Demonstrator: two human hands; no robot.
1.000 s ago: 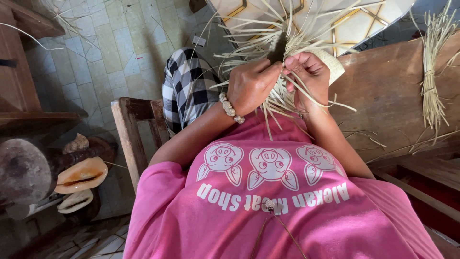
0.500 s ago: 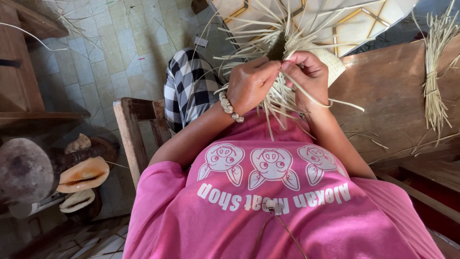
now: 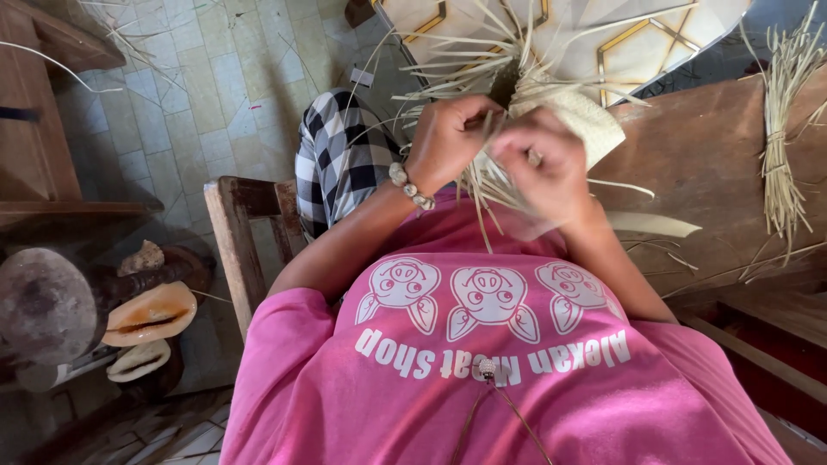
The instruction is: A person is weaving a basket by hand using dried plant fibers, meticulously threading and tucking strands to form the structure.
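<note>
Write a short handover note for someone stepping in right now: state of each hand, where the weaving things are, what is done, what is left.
Left hand: closed on pale straw strands beside the woven piece.
Right hand: pinching strands against that piece, close to the chest.
Materials: tied bundle of straw on the wooden bench to the right; loose strip by the right wrist.
Done: a small patch is tightly woven.
Left: many strands stick out loose, unwoven.

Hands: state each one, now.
Left hand: closed on straw strands of the woven piece.
Right hand: closed, pinching the strands.
</note>
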